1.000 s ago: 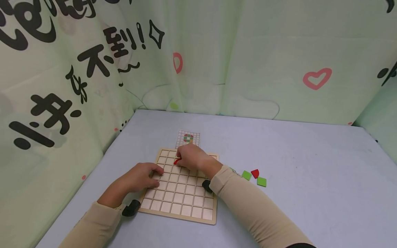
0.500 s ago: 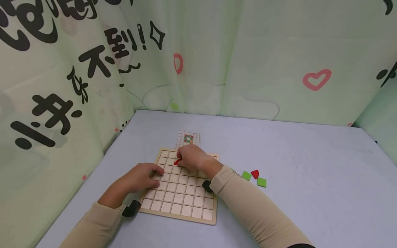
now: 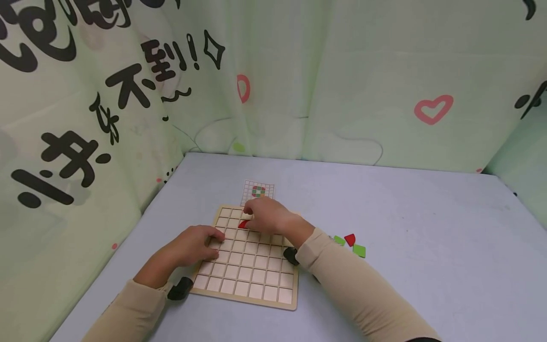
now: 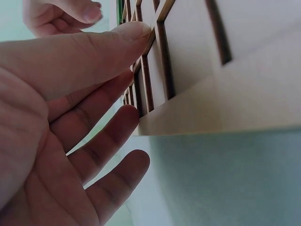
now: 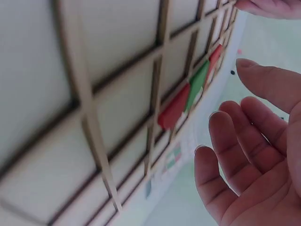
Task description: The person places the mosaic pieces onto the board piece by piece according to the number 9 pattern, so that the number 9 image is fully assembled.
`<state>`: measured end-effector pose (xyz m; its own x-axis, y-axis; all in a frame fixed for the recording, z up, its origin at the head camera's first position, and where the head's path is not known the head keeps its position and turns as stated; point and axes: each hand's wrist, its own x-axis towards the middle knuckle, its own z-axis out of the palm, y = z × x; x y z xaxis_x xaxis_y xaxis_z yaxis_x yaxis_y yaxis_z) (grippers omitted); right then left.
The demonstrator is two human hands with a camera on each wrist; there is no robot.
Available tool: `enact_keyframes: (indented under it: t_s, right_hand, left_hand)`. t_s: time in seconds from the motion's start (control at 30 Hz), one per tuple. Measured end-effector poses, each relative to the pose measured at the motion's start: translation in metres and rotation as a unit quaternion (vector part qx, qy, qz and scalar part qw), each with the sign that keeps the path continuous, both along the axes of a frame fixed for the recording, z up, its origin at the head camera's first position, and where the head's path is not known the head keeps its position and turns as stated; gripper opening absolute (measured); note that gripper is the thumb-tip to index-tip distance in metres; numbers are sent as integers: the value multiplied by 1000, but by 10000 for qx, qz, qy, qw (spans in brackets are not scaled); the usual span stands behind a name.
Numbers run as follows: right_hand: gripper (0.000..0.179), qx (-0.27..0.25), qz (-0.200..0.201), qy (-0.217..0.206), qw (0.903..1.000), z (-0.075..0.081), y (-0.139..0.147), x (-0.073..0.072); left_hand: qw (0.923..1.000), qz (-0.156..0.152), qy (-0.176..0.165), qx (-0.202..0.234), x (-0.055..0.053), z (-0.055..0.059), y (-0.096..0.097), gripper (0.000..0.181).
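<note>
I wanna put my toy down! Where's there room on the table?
The biggest bare patch of table is right of the loose tiles. Behind them, right of the card, it's bare up to the curtain too. It's crowded at the board: the left hand is at its edge, the right hand over its far part.

Beyond the far edge of the pale table (image 3: 406, 247) I face a light green curtain (image 3: 363, 71), printed with black lettering (image 3: 42, 187) on my left, a pink heart (image 3: 445, 112) on my right and, low down, a green spot (image 3: 238, 147).
</note>
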<state>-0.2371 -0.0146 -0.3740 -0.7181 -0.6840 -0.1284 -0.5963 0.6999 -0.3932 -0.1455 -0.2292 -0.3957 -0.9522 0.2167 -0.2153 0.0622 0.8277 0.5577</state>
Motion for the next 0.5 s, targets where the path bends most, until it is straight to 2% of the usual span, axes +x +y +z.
enact_keyframes:
  t_s: [0.3, 0.5]
  right_hand:
    - [34, -243, -75, 110, 9996, 12, 29, 5]
    - [31, -294, -93, 281, 9991, 17, 49, 10]
  left_hand:
    - [10000, -62, 0, 15, -2, -1, 2, 33]
    - [10000, 13, -59, 17, 0, 0, 2, 32]
